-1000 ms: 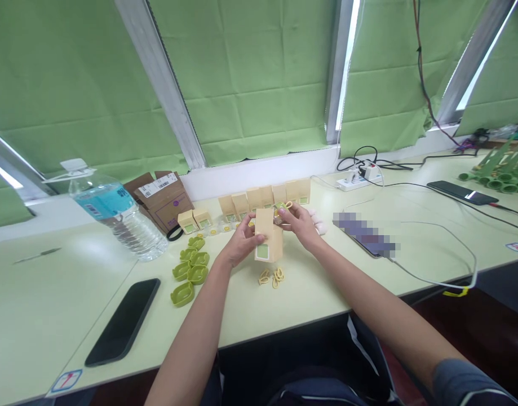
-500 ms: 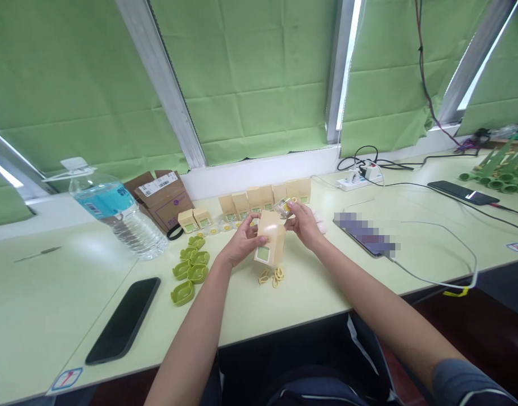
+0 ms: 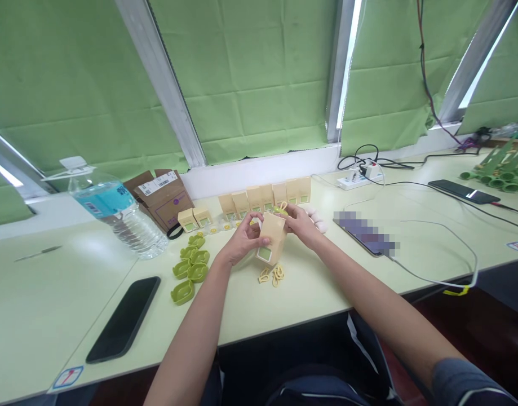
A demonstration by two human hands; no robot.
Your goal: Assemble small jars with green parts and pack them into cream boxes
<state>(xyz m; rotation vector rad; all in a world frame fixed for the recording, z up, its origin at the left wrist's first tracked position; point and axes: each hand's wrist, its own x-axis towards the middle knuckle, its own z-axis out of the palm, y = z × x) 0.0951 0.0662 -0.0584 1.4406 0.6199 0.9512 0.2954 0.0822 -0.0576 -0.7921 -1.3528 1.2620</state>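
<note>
My left hand (image 3: pixel 244 242) is closed around a small cream cardboard box (image 3: pixel 272 234) with a green label on its front. The box is tilted above the table, its upper end facing away from me. Just behind that end, my right hand (image 3: pixel 303 225) pinches a small yellow-green piece with a pale yellow loop (image 3: pixel 280 210). Its lower part is hidden by the box and my fingers. Under the box lie several pale yellow loops (image 3: pixel 277 275). To the left are several olive-green, animal-shaped cups (image 3: pixel 198 273).
Several cream boxes (image 3: pixel 254 198) stand in a row at the back, and two shorter ones (image 3: pixel 195 219) left of them. A water bottle (image 3: pixel 119 208), a brown carton (image 3: pixel 168 203) and a dark phone (image 3: pixel 123 321) are at left. A cabled phone (image 3: pixel 364 234) lies right.
My right hand has lowered and turned the small piece toward the box's upper end; less of it shows. The box has shifted slightly right and tilted more. Pale round pieces behind my right hand show more.
</note>
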